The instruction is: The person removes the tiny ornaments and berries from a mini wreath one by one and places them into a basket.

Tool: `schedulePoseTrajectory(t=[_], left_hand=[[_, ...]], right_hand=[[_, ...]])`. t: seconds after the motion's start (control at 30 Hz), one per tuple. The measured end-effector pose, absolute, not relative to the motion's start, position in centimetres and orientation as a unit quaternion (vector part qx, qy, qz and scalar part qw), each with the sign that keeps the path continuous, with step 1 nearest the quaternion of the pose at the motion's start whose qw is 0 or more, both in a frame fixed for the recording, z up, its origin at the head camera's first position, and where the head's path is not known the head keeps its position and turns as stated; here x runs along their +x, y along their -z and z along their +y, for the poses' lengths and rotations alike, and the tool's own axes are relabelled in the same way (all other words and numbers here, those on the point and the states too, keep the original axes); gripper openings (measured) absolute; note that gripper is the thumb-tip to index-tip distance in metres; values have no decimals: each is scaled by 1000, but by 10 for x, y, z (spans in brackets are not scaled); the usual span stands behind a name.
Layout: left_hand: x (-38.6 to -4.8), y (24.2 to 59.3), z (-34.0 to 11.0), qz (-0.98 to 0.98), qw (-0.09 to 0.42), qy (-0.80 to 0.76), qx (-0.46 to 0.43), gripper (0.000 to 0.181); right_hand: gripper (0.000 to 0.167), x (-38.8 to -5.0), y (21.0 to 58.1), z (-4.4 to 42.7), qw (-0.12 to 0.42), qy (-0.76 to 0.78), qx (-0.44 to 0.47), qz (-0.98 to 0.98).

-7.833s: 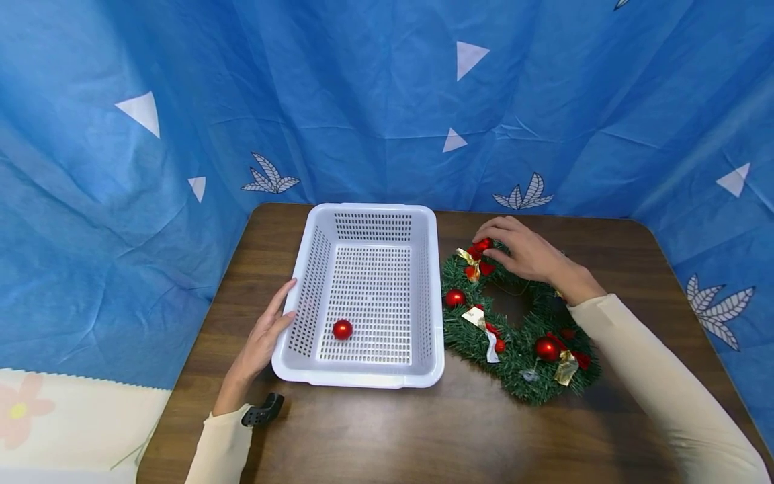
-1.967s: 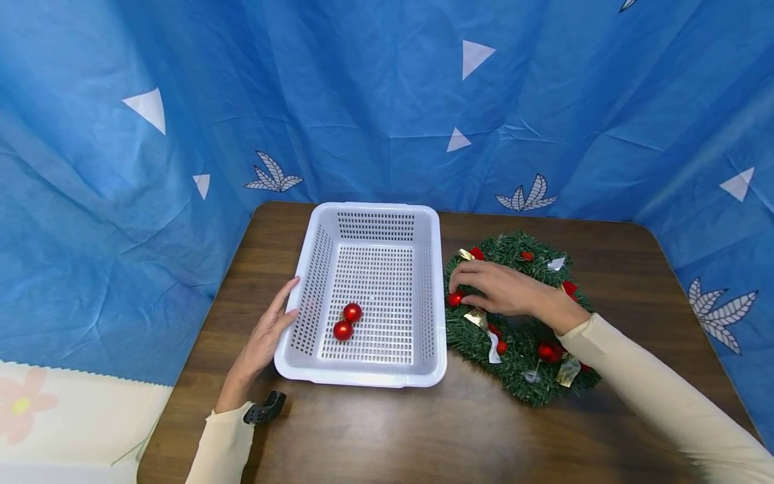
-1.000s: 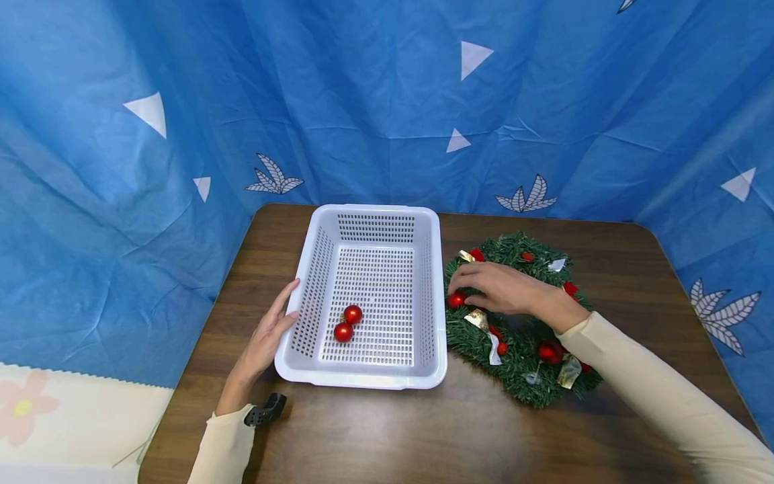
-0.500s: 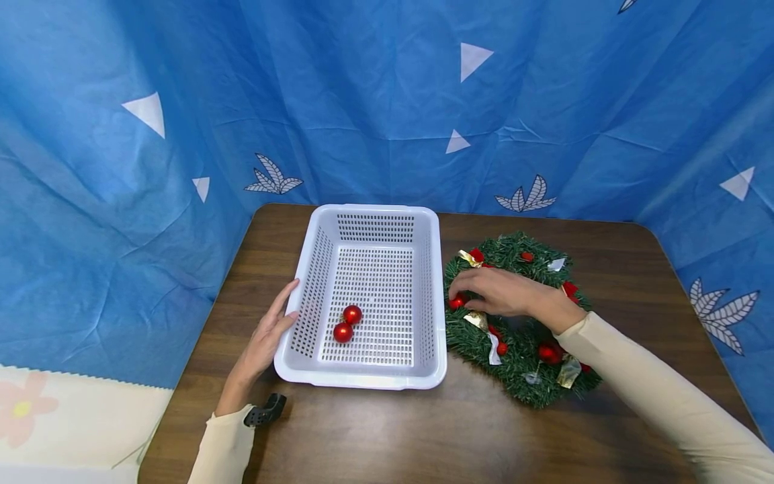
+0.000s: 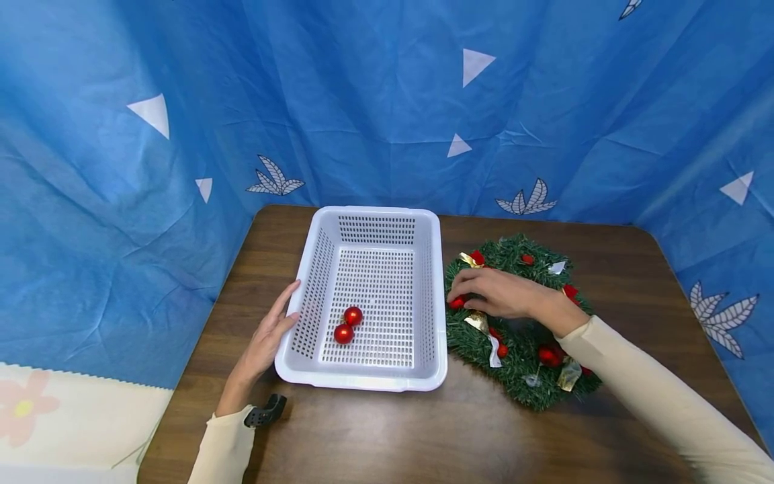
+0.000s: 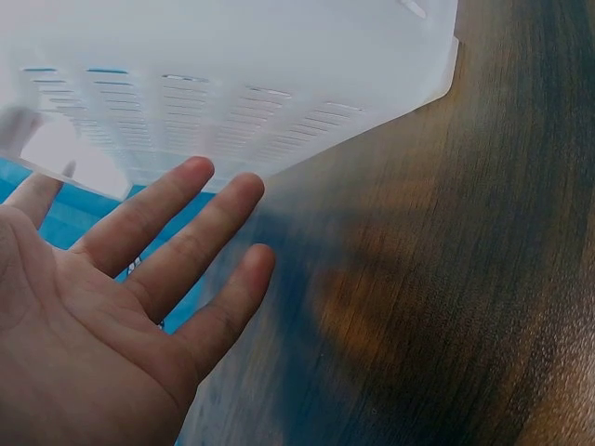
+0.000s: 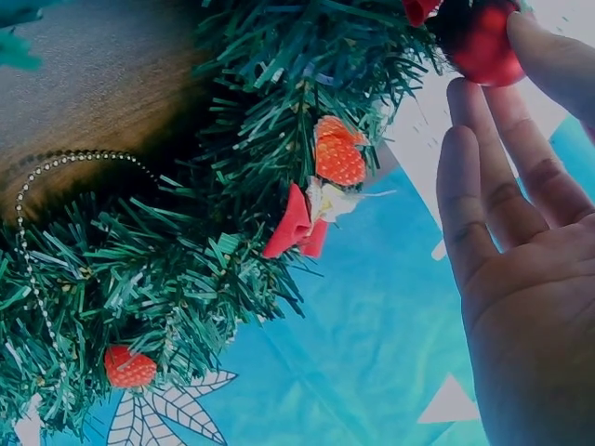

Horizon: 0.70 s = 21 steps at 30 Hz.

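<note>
At left, the left hand lies open along the side of the white basket, touching its rim. On the perforated floor, a front red ball and a rear red ball sit together; the earliest view shows only one there, so the gathering of balls appears one step further along. Farther right, the right hand pinches a glossy third ball at the wreath's left edge; whether it is free cannot be told. The wreath, a ring of green bristles, lies on the tabletop just beside the basket, bearing a gold ribbon, a white ribbon and another red ball.
</note>
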<state>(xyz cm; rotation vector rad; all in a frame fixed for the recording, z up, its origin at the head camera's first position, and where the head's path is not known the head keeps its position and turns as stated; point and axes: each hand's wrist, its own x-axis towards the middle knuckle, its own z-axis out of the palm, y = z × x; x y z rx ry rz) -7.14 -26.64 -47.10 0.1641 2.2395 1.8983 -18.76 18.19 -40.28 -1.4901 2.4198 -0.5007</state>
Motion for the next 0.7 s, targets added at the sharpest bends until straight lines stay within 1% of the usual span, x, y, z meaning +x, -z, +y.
schedulePoseTrajectory(t=[0.3, 0.53, 0.7], left_hand=[[-71, 471, -266, 760, 99, -640, 54, 58], [-71, 471, -266, 760, 100, -640, 53, 58], [-70, 471, -266, 758, 102, -642, 54, 58]], right_hand=[[27, -189, 394, 185, 98, 176, -509, 837], [27, -191, 389, 185, 89, 178, -516, 833], [27, -191, 385, 185, 63, 184, -525, 829]])
